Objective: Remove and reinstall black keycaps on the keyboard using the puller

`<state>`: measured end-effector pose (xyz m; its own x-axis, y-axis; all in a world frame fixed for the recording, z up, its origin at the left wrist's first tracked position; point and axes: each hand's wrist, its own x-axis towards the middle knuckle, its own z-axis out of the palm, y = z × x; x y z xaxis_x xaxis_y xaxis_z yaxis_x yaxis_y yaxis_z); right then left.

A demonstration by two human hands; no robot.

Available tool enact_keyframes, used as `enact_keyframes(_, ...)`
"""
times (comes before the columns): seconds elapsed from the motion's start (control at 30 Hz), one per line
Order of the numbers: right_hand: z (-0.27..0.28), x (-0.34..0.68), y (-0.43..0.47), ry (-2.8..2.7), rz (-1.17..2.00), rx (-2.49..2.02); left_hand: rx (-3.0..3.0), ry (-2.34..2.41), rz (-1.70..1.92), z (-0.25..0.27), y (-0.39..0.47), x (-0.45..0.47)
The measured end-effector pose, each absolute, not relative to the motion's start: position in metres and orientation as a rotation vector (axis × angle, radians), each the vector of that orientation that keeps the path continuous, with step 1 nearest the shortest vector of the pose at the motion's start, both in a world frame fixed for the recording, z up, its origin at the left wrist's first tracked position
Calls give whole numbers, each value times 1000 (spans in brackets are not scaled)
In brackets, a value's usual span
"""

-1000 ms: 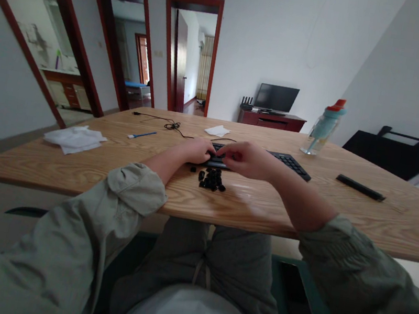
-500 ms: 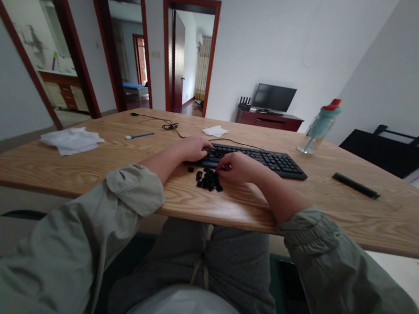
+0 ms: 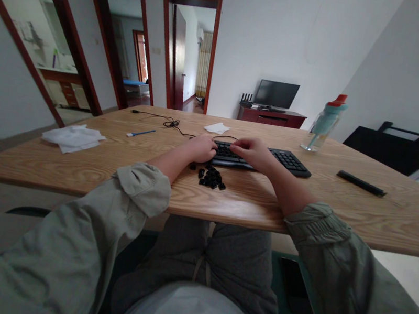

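Note:
A black keyboard (image 3: 291,163) lies across the wooden table in front of me. My left hand (image 3: 202,148) grips its left end, thumb on the near side and most fingers out of sight. Over the left-middle keys, my right hand (image 3: 252,152) is closed in a pinch; the small black keycap between its fingertips is mostly hidden. Several loose black keycaps (image 3: 213,178) form a pile on the table just below the keyboard. One keycap (image 3: 192,166) lies apart, close to my left wrist.
To the left are white tissues (image 3: 73,138) and a blue-handled brush (image 3: 140,133). A coiled cable (image 3: 171,124) and another tissue (image 3: 217,127) lie behind the keyboard. At right stand a water bottle (image 3: 323,124) and a long black strip (image 3: 361,183). The table's front edge (image 3: 223,218) is near me.
My right hand has risen from the keycap pile and moved forward over the keyboard, fingers pinched. The left hand stays at the keyboard's left end, its position slightly shifted.

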<state>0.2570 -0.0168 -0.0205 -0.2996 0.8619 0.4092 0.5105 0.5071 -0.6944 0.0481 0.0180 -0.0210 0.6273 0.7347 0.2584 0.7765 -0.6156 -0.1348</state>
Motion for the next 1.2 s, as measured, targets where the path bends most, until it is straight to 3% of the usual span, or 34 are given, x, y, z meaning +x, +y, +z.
enact_keyframes(0.2,-26,261,-4,-1679,834,-1121,-2646,-1276,-312,-20,19,49)
enact_keyframes(0.4,-25,261,-4,-1429,1180,-945,-2669,-1027,-1024,-9,-6,61)
enact_keyframes(0.73,-29,259,-6,-1520,1328,-903,-2594,-976,-981,-6,-9,69)
enact_keyframes(1.0,-27,260,-7,-1590,1047,-1058,-2561,-1022,-995,-10,1,57)
enact_keyframes(1.2,-33,266,-3,-1914,448,-1213,-2596,-1239,-977,-16,17,43)
